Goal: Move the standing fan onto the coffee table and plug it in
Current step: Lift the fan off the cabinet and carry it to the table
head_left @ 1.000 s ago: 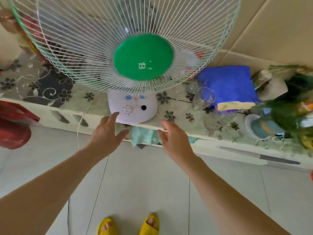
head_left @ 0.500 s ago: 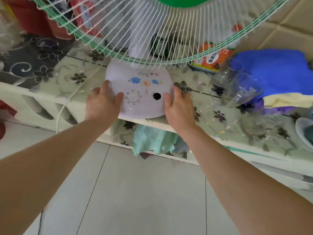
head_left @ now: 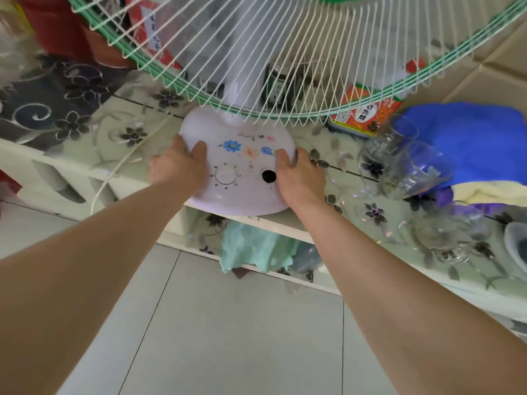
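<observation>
The fan's round white base (head_left: 242,192), with painted flowers, a dial and a dark hole, sits on the coffee table (head_left: 71,155), its front edge overhanging the table's rim. The green-rimmed wire grille (head_left: 285,61) fills the top of the view. My left hand (head_left: 176,166) grips the base's left side and my right hand (head_left: 299,178) grips its right side. The white power cord (head_left: 114,172) trails over the table edge at the left; its plug is out of view.
Clear glass cups (head_left: 405,166) stand just right of the base, with a blue cloth (head_left: 467,143) behind them. A red-orange packet (head_left: 368,115) and a dark jar (head_left: 282,84) sit behind the fan. A teal cloth (head_left: 253,249) hangs from the lower shelf.
My hands went from hovering before the table to gripping both sides of the fan base. The view has moved in closer and lower, so the green hub is mostly out of frame.
</observation>
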